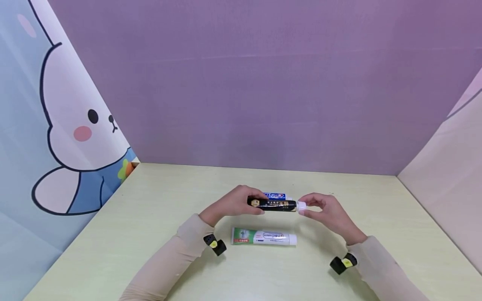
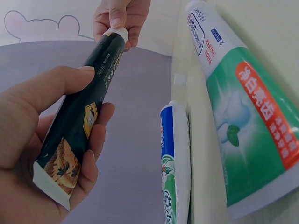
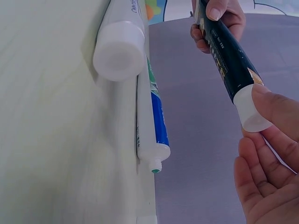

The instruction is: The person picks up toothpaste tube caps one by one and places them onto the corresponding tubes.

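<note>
A black toothpaste tube (image 1: 278,205) with gold print is held level above the table between both hands. My left hand (image 1: 238,202) grips its flat end, thumb along one side and fingers curled round the other. At the tube's other end, my right hand (image 1: 333,213) pinches the white cap (image 3: 252,109) between thumb and fingers. Behind it lies a blue, white and green toothpaste tube (image 3: 159,116), partly hidden in the head view; its narrow nozzle shows uncapped with a green tip. Nearer me, a green and white toothpaste tube (image 1: 263,237) lies with its white cap on.
A small white piece (image 2: 179,79) sits on the table beyond the blue tube's nozzle. The pale wooden table (image 1: 169,184) meets a purple cloth backdrop (image 1: 263,104). A cartoon-printed cloth (image 1: 22,167) hangs at the left and a pale one (image 1: 452,175) at the right.
</note>
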